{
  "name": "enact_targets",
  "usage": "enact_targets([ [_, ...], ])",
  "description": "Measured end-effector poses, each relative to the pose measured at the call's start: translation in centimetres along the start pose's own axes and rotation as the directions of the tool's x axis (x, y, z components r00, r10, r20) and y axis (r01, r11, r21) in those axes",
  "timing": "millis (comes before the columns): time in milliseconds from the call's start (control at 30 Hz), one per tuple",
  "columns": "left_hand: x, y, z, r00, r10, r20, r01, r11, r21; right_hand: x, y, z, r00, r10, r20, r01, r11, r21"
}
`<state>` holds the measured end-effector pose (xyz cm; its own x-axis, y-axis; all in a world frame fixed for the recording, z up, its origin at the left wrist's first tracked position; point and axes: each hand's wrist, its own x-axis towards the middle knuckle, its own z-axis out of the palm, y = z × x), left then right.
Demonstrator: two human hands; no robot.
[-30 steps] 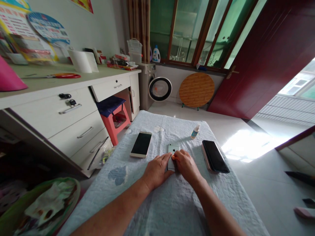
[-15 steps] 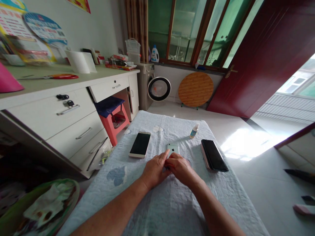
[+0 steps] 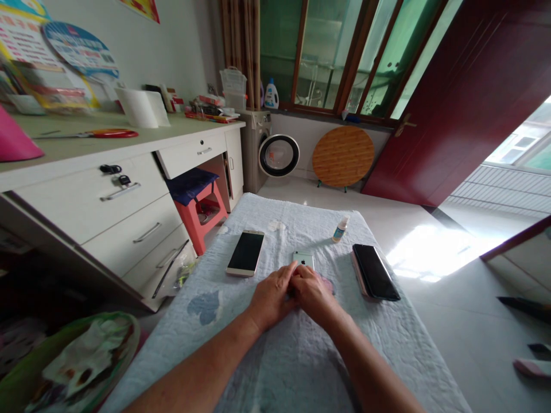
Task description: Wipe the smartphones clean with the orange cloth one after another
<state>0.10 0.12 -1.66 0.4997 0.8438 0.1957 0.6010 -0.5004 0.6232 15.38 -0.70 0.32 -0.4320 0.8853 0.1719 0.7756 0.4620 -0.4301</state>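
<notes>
On the cloth-covered table point(image 3: 275, 355), my left hand point(image 3: 272, 295) and my right hand point(image 3: 313, 291) meet at the near end of a silver phone point(image 3: 303, 258) that lies back up. The fingers of both hands are curled together over its lower part and hide it; whatever they pinch there is too small to make out. To the left lies a gold-edged phone point(image 3: 245, 253), dark screen up. A black phone point(image 3: 375, 272) rests at the right on a pinkish flat object. Behind the hands stands a small spray bottle point(image 3: 340, 230).
A white desk point(image 3: 129, 209) with drawers runs along the left, with a red stool point(image 3: 200, 221) under it. At the lower left is a green basket point(image 3: 134, 338) of crumpled things. Farther back are a washing machine point(image 3: 256, 152) and a round wooden board point(image 3: 343, 156).
My right hand has shifted slightly, and its fingers are drawn in closer to my left hand. The phones and the bottle have stayed in place.
</notes>
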Motion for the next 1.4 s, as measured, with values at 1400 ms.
enact_targets([
  [1400,0.1,0.4,-1.5,0.990,0.054,0.134,-0.063,0.996,0.060,-0.7,-1.5,-3.3,0.978,0.039,0.207,-0.068,0.989,0.134],
])
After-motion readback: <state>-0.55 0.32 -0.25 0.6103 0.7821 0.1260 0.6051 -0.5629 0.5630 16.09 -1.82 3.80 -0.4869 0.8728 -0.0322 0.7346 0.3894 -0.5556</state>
